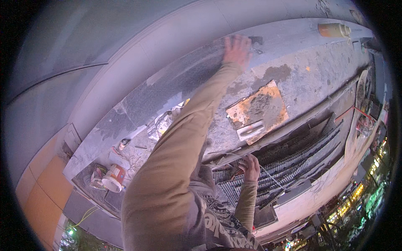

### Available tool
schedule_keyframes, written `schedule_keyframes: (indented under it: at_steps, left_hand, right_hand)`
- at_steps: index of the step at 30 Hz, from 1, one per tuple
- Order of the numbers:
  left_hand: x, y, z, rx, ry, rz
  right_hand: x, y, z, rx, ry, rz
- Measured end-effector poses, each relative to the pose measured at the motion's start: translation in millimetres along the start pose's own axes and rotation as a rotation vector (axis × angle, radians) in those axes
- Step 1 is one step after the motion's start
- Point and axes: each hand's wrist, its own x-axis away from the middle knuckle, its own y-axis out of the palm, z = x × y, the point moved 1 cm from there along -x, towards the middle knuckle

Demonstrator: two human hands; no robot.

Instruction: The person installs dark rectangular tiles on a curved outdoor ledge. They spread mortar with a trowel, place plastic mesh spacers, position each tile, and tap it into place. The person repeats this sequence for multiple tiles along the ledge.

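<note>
My left hand [238,51] reaches far out with its fingers spread, slightly blurred, at the edge of a dark grey smeared band [197,62] along the foot of the wall. It appears to hold nothing. Close to my body, my right hand [250,168] has its fingers curled beside the ribbed dark bars [289,161]; what they grip, if anything, is hidden. A thin pale cable [270,175] runs past that hand. Between my hands lies an orange-stained board [278,98] bearing a heap of grey mortar [261,106]. A flat trowel with a pale handle [251,130] rests on its near edge.
A yellowish cylindrical container [333,30] lies at the far right. Crumpled packaging [161,125] sits beside my left forearm. At the left, a tipped orange-and-white bucket [114,178] lies near a small bottle [124,144]. Lights show below, beyond the ledge [318,205] on the right.
</note>
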Motion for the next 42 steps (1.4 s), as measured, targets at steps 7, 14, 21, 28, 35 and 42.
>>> schedule_keyframes:
  at_steps: [7,14,21,28,35,42]
  left_hand:
    - [33,-36,-97,-0.021,0.023,-0.113]
    - [384,-147,-329,-0.365,-1.704,-0.333]
    - [256,-79,-236,-0.326,-1.237,-0.215]
    - [168,-57,-44,-0.130,-0.321,-0.141]
    - [242,-87,-178,-0.223,-0.195,-0.531]
    - [315,-177,-65,-0.068,-0.429,-0.871]
  right_hand:
    - [-22,-23,3,0.233,0.108,-0.118]
    - [17,-94,73,0.413,0.689,0.107]
    - [-9,-46,67,0.241,0.152,-0.091]
    - [15,-62,12,0.191,-0.052,-0.113]
    - [-26,-163,102,0.000,0.113,0.015]
    - [66,-342,265,-0.282,0.311,0.235]
